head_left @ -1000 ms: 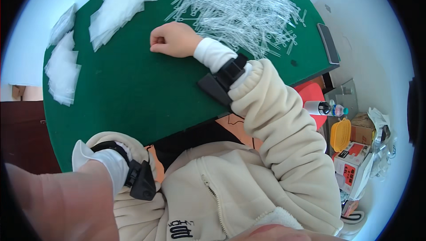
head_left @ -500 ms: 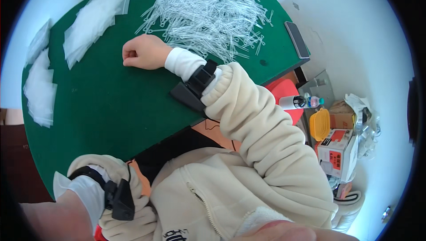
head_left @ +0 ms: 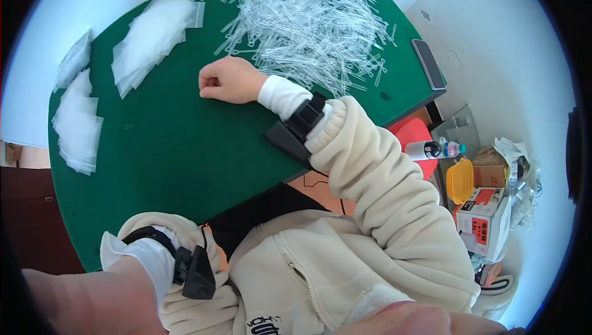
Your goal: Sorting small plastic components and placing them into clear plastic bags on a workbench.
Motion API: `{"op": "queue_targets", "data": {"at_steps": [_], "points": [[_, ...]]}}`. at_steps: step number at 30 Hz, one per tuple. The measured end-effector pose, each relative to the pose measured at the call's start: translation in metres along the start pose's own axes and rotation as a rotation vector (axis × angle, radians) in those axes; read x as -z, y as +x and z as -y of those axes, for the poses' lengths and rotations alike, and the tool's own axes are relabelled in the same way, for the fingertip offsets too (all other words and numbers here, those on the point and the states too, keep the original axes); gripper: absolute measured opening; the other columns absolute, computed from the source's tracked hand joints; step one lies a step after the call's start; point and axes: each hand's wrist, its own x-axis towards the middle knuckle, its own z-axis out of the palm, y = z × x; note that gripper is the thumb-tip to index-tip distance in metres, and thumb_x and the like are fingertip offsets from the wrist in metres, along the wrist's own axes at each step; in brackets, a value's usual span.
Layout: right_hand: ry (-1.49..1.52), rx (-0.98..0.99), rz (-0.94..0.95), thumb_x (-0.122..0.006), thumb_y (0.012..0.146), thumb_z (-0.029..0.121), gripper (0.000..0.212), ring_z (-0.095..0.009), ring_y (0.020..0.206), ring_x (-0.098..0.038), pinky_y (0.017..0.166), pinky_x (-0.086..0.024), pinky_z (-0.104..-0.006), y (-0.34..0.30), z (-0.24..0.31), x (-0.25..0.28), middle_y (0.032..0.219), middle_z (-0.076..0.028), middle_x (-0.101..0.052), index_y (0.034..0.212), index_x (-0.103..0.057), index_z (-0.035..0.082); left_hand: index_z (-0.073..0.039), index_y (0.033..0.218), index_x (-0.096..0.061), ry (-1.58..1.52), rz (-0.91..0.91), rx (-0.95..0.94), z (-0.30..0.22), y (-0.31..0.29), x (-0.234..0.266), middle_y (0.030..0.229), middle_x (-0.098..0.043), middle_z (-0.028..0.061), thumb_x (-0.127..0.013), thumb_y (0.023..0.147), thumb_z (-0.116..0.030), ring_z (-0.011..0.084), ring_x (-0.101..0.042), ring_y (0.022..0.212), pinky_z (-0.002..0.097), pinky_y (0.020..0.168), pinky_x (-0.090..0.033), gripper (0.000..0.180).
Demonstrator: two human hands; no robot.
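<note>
Plastic sticks (head_left: 308, 30), all clear, lie heaped just beyond and right of your right hand (head_left: 233, 80), curled into a loose fist over the green table (head_left: 179, 150); clear bags (head_left: 157, 39) lie to its left. Your left hand (head_left: 92, 298) is partly hidden; I cannot tell its grip.

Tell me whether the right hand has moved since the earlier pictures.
No, not noticeably: the right hand keeps its place beside the pile of clear plastic pieces on the green table; only the view shifted.
</note>
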Motion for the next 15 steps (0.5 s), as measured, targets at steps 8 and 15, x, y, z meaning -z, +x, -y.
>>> {"op": "queue_targets", "data": {"at_steps": [8,15], "points": [[0.026,-0.02,-0.003,-0.063,0.076,0.021,0.013,-0.017,0.064,-0.06,0.06,-0.046,-0.0288,-0.003,0.003,-0.003,0.069,-0.004,-0.062,0.079,-0.062,0.008,-0.005,0.114,-0.054,0.025,-0.007,0.016,-0.007,0.0,0.001,0.136,-0.037,0.015,-0.045,0.082,-0.054,0.0351,-0.026,0.129,0.0556,0.106,-0.016,0.059],[-0.016,-0.013,-0.001,-0.064,0.077,0.02,0.013,-0.016,0.063,-0.059,0.06,-0.046,-0.0281,-0.004,-0.002,0.004,0.068,-0.004,-0.061,0.08,-0.062,0.008,-0.006,0.114,-0.054,0.045,0.007,0.003,0.018,0.006,-0.012,0.136,-0.037,0.0144,-0.045,0.082,-0.053,0.0346,-0.026,0.129,0.0554,0.106,-0.016,0.058]]}}
